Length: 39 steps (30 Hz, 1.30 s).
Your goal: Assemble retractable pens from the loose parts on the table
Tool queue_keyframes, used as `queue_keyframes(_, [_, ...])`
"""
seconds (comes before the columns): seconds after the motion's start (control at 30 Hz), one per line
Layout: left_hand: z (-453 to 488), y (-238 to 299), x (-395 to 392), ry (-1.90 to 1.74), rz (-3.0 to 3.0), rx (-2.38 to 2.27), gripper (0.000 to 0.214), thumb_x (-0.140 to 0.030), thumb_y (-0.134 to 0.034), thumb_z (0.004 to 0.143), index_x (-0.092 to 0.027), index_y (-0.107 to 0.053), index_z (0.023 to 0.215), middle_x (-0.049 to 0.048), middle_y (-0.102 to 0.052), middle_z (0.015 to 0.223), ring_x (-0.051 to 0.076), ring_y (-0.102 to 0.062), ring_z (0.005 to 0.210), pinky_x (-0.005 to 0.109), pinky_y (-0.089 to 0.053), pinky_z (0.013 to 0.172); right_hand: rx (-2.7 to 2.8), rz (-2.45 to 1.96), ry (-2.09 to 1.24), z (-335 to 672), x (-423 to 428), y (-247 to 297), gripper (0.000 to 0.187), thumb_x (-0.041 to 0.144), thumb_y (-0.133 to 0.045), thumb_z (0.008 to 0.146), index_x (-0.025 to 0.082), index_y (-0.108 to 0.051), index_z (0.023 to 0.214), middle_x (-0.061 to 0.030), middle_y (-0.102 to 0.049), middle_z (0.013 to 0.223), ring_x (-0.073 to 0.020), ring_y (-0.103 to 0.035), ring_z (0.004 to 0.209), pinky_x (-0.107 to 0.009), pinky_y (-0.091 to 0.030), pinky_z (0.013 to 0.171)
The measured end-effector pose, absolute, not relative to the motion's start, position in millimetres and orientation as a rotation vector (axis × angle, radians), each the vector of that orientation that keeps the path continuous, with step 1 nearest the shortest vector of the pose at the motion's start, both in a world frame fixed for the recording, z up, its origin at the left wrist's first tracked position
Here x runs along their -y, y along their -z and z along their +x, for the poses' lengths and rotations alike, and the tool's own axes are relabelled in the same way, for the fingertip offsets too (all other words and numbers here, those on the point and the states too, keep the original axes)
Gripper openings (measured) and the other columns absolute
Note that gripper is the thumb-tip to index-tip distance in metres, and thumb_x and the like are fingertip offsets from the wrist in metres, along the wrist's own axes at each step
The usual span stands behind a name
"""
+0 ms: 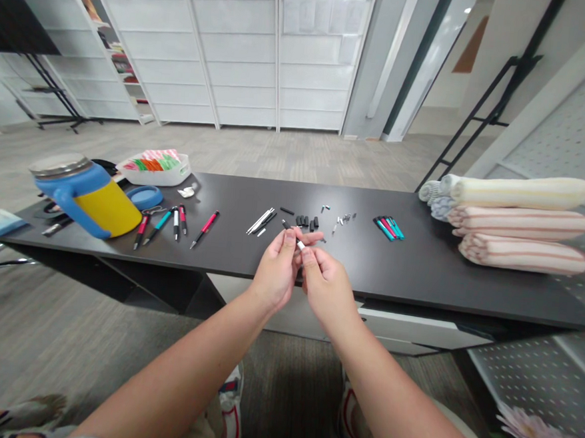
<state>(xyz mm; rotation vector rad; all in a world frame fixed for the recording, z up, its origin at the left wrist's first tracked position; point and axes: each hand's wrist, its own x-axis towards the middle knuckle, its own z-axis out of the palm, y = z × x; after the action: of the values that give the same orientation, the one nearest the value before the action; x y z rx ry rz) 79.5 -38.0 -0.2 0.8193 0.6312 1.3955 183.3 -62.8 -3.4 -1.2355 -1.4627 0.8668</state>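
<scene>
My left hand (275, 266) and my right hand (329, 275) meet over the table's front edge. Between their fingertips is a slim black-and-white pen part (301, 245); the left fingers pinch its black end and the right ones its white end. Just beyond lie thin white and black refills (261, 221), short black grips (306, 221) and small metal pieces (346, 219). Coloured pen barrels (389, 228) rest side by side farther right. To the left, a red pen (204, 230) lies by itself, near several whole pens (176, 224). Fingers hide some of the held part.
The dark table (244, 192) runs across the view. At its left are a blue-and-yellow jug (108, 203), a blue lid (146, 197) and a white basket (168, 175) of colourful packets. Rolled towels (525, 225) are stacked at the right end. White cabinets stand behind.
</scene>
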Motion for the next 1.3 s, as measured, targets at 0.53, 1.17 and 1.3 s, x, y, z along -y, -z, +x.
queue_keyframes(0.53, [73.7,-7.6,32.0,-1.348,0.892,-0.601,0.039,-0.06,-0.073,0.093,-0.021,-0.069,0.1,0.0123,-0.078,0.125,0.027,-0.07,0.121,0.041,-0.054,0.102,1.371,-1.135,-1.085,188.6,54.9,-0.9,0.054,0.071,-0.045,0.101,0.022,-0.064,0.09,0.0049,-0.048,0.057,-0.0126,-0.04,0.045,-0.026,-0.034,0.045])
queue_keyframes(1.17, [83.2,-6.4,41.5,-1.439,0.759,-0.637,0.047,-0.064,-0.057,0.102,-0.024,-0.042,0.082,0.0071,-0.081,0.104,0.022,-0.072,0.102,0.034,-0.052,0.087,1.553,-1.298,-0.925,188.1,70.0,-8.5,0.041,0.053,-0.046,0.104,0.023,-0.06,0.081,0.0002,-0.062,0.067,-0.0162,-0.052,0.059,-0.027,-0.033,0.056])
queue_keyframes(1.3, [86.0,-8.2,44.9,-1.455,0.723,-0.606,0.045,-0.059,-0.052,0.105,-0.023,-0.042,0.08,0.0081,-0.082,0.106,0.022,-0.073,0.109,0.037,-0.05,0.101,1.522,-1.307,-0.958,185.5,71.8,-8.1,0.042,0.054,-0.046,0.104,0.022,-0.06,0.081,0.0011,-0.061,0.067,-0.0147,-0.05,0.057,-0.026,-0.033,0.055])
